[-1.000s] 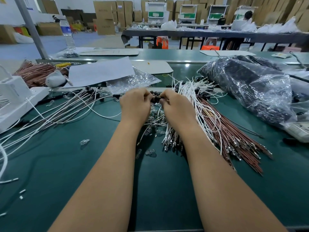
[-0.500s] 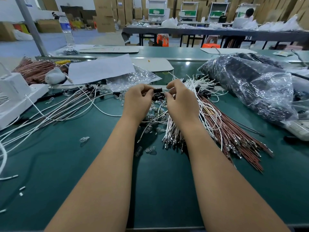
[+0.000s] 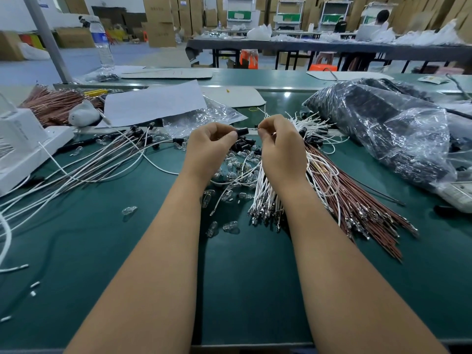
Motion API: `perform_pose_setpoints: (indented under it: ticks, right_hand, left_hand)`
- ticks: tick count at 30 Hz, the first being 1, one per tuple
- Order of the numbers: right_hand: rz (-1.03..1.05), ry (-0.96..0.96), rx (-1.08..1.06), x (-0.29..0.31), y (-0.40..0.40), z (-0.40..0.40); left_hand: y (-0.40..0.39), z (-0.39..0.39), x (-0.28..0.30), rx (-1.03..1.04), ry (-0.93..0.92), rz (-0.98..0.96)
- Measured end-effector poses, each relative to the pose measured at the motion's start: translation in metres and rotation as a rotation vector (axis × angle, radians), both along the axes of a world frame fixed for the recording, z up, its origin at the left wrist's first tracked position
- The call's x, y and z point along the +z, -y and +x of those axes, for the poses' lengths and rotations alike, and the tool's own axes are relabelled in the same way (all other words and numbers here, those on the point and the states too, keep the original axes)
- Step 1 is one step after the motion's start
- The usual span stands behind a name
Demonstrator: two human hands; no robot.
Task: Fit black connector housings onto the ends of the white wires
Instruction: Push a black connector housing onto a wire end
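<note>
- Factory / assembly hall, big open floor.
- Long green workbench (image 3: 242,290) with loose wire bundles (image 3: 339,200), small clear bulbs (image 3: 231,227), bagged black parts (image 3: 383,134).
- More long tables (image 3: 332,46) behind, covered in plastic bags.
- Stacked cardboard boxes (image 3: 159,21) and shelving racks (image 3: 238,10) along back wall.
- Worker (image 3: 380,17) seated at far table.

Above the green work mat (image 3: 102,251), the left hand (image 3: 209,146) pinched a small black cylindrical connector housing (image 3: 242,131); the right hand (image 3: 281,146) pinched a thin white wire end (image 3: 256,128) just right of it.

Bare green mat (image 3: 242,290) between forearms.
</note>
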State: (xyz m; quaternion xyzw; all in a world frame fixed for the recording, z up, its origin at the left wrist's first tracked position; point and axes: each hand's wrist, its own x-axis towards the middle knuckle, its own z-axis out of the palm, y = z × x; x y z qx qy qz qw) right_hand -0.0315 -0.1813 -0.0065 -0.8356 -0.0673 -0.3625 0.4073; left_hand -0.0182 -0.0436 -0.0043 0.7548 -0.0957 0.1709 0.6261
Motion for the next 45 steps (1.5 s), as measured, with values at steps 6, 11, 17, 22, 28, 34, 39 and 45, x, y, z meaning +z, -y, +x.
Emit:
perform_pose_setpoints:
  ticks: [6,11,17,22,28,34,39,45]
  right_hand:
    - [0.22,-0.068,0.099,0.001,-0.002,0.003]
    - [0.264,-0.095,0.118,0.003,-0.002,0.003]
    - [0.284,-0.079,0.093,0.004,-0.003,0.001]
    - [0.307,-0.07,0.086,0.004,-0.004,0.0]
    - [0.255,-0.019,0.088,0.003,-0.004,0.002]
    - [0.18,0.004,0.11,0.002,-0.004,0.0]
    - [0.198,-0.009,0.071,0.004,-0.005,-0.002]
    - [0.356,-0.075,0.144,0.01,-0.008,-0.006]
  left_hand:
    - [0.0,0.002,-0.002,-0.031,0.025,0.003]
    - [0.001,0.003,-0.003,-0.047,0.035,0.044]
    - [0.005,0.005,-0.004,-0.073,0.043,0.067]
    - [0.012,0.004,-0.006,-0.093,0.072,0.132]
    - [0.014,0.002,-0.004,-0.088,0.147,0.151]
    - [0.009,0.002,-0.004,0.03,0.188,0.186]
    - [0.008,0.0,-0.002,0.102,0.234,0.236]
    - [0.007,0.002,-0.003,0.103,0.248,0.188]
